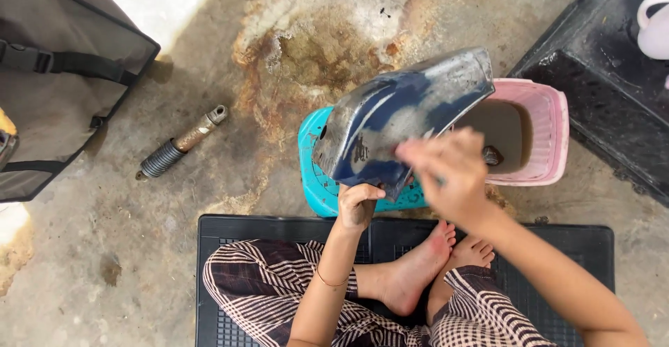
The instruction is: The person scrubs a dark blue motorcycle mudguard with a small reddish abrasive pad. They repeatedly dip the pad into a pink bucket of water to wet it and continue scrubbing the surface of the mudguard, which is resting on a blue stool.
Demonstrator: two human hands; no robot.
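1. Rubber mat [585, 249], black, ribbed, at 6 o'clock; the person sits on it with bare feet crossed, in striped trousers

2. Left hand [357, 204], just below centre; fingers curled shut around the lower edge of the dark blue panel [397, 113], propping it from underneath

3. Right hand [446, 169], at 4 o'clock of the panel, blurred; fingertips pressed to the panel's face. Cannot tell whether it pinches a small pad or rubs bare

4. Dark blue panel, curved, scuffed, with grey worn patches; held tilted at frame centre, above the teal stool [313, 180] and touching or close over it

5. Judgement: the rubbing goes best with the left hand's clasp firm on the rim so the panel does not rock, and with strokes kept over the dull patches

6. Pink basin [554, 131], at 3 o'clock, just beside the stool; holds murky water and a small dark object

7. Shock absorber [182, 141], coil spring and rusty rod, lying on stained concrete at 9 o'clock, well apart

8. Grey bag [63, 96] with black straps, at 10 o'clock

9. Black box [599, 75], at 2 o'clock
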